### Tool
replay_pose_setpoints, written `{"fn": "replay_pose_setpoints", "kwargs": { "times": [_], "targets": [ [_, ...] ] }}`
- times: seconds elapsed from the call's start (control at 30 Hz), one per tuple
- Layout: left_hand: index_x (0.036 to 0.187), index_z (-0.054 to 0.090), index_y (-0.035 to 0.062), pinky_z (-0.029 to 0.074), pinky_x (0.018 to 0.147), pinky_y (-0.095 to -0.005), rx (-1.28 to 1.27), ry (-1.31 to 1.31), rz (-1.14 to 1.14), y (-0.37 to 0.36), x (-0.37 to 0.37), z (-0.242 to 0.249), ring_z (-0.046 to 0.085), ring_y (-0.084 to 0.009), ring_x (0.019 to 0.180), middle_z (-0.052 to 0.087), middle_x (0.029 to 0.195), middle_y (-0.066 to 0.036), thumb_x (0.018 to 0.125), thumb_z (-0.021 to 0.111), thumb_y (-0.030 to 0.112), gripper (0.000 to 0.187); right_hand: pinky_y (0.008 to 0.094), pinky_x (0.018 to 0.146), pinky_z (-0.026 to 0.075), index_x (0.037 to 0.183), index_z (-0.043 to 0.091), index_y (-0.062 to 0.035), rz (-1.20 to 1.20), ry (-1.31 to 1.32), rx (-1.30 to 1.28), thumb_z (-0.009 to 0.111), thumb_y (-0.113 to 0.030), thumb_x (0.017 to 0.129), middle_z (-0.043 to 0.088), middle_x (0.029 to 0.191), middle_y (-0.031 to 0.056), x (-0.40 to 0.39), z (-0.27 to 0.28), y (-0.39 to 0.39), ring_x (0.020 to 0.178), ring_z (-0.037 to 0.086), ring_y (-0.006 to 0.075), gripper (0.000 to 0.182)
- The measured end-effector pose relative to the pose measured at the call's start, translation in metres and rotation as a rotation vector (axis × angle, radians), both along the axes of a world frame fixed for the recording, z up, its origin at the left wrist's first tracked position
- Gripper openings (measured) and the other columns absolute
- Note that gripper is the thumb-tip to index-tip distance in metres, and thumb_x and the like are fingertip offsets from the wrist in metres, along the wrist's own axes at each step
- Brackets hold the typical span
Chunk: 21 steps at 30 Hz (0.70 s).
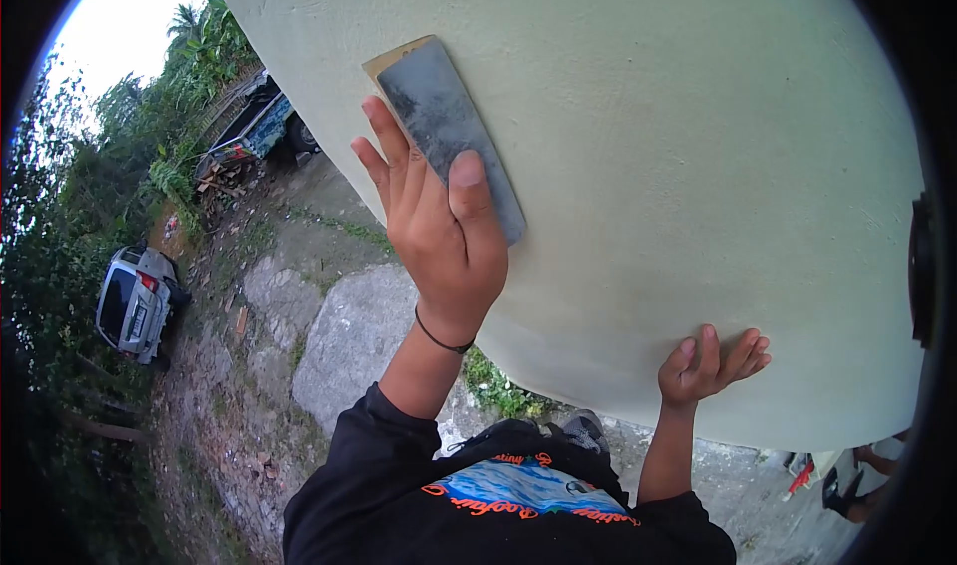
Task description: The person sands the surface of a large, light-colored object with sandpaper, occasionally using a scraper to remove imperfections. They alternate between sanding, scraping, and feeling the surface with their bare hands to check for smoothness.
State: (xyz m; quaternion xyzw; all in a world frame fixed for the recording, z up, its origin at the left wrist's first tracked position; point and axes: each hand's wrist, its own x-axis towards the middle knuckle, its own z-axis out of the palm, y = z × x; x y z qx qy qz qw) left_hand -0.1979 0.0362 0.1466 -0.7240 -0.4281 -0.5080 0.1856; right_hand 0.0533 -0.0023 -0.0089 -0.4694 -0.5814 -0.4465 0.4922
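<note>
My left hand grips a long grey sanding block, its thumb on the block's outer face and its fingers along the left side. Tan sandpaper sticks out past the block's upper end, between it and the pale green wall. The block lies tilted against the wall near its left edge. Lower and to the right, my right hand is open and holds nothing, its fingers apart and slightly bent close to the wall.
A silver car is parked at the left. A blue vehicle stands further back by the greenery. Below is a concrete slab on rough ground. Another person's legs show at the lower right, beside a red object.
</note>
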Motion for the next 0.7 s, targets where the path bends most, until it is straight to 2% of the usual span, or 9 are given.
{"fn": "replay_pose_setpoints", "kwargs": {
  "times": [0.07, 0.17, 0.23, 0.3, 0.4, 0.47, 0.57, 0.63, 0.7],
  "targets": [
    [0.122, 0.046, -0.0139, 0.012, 0.108, -0.0521, 0.046, -0.091, -0.011, 0.006, 0.017, -0.017, 0.016, -0.0434, 0.135, 0.03, 0.14, -0.029, 0.093, 0.042, 0.017, 0.043, 0.0511, 0.111, 0.007, 0.117, 0.049, -0.0133, -0.003, 0.002, 0.009, 0.043, -0.021, 0.092, 0.031, 0.142, 0.0202, 0.001, 0.001, 0.001, 0.137, 0.019, 0.0362, 0.027],
    [0.126, 0.043, -0.0116, 0.011, 0.109, -0.0527, 0.016, 0.077, -0.084, -0.012, 0.036, -0.057, 0.015, -0.0438, 0.135, 0.027, 0.141, -0.03, 0.092, 0.04, 0.018, 0.045, 0.0512, 0.111, 0.007, 0.117, 0.049, -0.0128, -0.01, 0.008, 0.009, 0.043, -0.02, 0.092, 0.031, 0.142, 0.0204, -0.002, 0.001, 0.0, 0.137, 0.019, 0.0362, 0.027],
    [0.126, 0.042, -0.0127, 0.01, 0.109, -0.0519, 0.002, 0.124, -0.097, -0.011, 0.031, -0.057, 0.015, -0.0437, 0.136, 0.027, 0.141, -0.031, 0.095, 0.037, 0.02, 0.045, 0.0513, 0.111, 0.007, 0.117, 0.049, -0.0126, -0.007, 0.001, 0.004, 0.043, -0.02, 0.091, 0.031, 0.142, 0.0204, -0.003, 0.001, -0.001, 0.137, 0.019, 0.0361, 0.027],
    [0.127, 0.044, -0.0098, 0.007, 0.109, -0.053, 0.102, 0.072, 0.021, 0.003, 0.019, -0.042, 0.014, -0.0419, 0.136, 0.028, 0.143, -0.026, 0.091, 0.04, 0.017, 0.045, 0.0515, 0.111, 0.008, 0.117, 0.049, -0.0122, -0.012, 0.014, -0.001, 0.044, -0.02, 0.091, 0.031, 0.142, 0.0204, -0.002, 0.0, -0.001, 0.137, 0.019, 0.0361, 0.027],
    [0.128, 0.04, -0.0128, 0.008, 0.109, -0.051, -0.038, -0.023, 0.123, 0.012, -0.011, -0.016, 0.013, -0.041, 0.137, 0.025, 0.143, -0.028, 0.094, 0.036, 0.016, 0.045, 0.0536, 0.111, 0.008, 0.114, 0.051, -0.017, -0.014, 0.049, 0.02, 0.043, -0.022, 0.091, 0.033, 0.141, 0.0185, -0.002, -0.003, 0.001, 0.136, 0.02, 0.0355, 0.025],
    [0.128, 0.039, -0.0137, 0.009, 0.109, -0.051, 0.052, -0.175, -0.007, 0.01, 0.015, -0.028, 0.013, -0.0412, 0.137, 0.025, 0.143, -0.029, 0.093, 0.037, 0.016, 0.046, 0.0537, 0.111, 0.008, 0.114, 0.051, -0.0167, -0.019, 0.041, 0.02, 0.043, -0.022, 0.091, 0.033, 0.141, 0.0186, -0.002, -0.002, 0.001, 0.136, 0.02, 0.0356, 0.025],
    [0.129, 0.036, -0.0145, 0.007, 0.11, -0.0501, 0.021, 0.005, -0.089, -0.006, 0.026, -0.074, 0.013, -0.0427, 0.136, 0.023, 0.142, -0.031, 0.095, 0.037, 0.018, 0.047, 0.0538, 0.111, 0.008, 0.114, 0.05, -0.0165, -0.027, 0.029, 0.013, 0.043, -0.021, 0.091, 0.032, 0.141, 0.0185, -0.002, -0.002, 0.0, 0.136, 0.02, 0.0358, 0.025],
    [0.131, 0.035, -0.0139, 0.007, 0.11, -0.0501, 0.038, 0.059, -0.075, 0.0, 0.022, -0.068, 0.012, -0.0422, 0.137, 0.023, 0.142, -0.032, 0.095, 0.036, 0.018, 0.048, 0.054, 0.111, 0.008, 0.114, 0.05, -0.0165, -0.031, 0.022, 0.022, 0.043, -0.021, 0.091, 0.031, 0.141, 0.0184, -0.002, -0.002, 0.001, 0.136, 0.02, 0.0358, 0.025],
    [0.128, 0.041, -0.0117, 0.004, 0.11, -0.0506, 0.068, -0.058, 0.013, 0.007, 0.01, -0.046, 0.013, -0.0399, 0.137, 0.026, 0.143, -0.028, 0.094, 0.036, 0.018, 0.046, 0.0542, 0.111, 0.007, 0.114, 0.05, -0.0166, -0.037, 0.026, -0.004, 0.043, -0.021, 0.091, 0.031, 0.142, 0.0183, -0.001, -0.003, -0.001, 0.136, 0.019, 0.036, 0.024]
  ]
}}
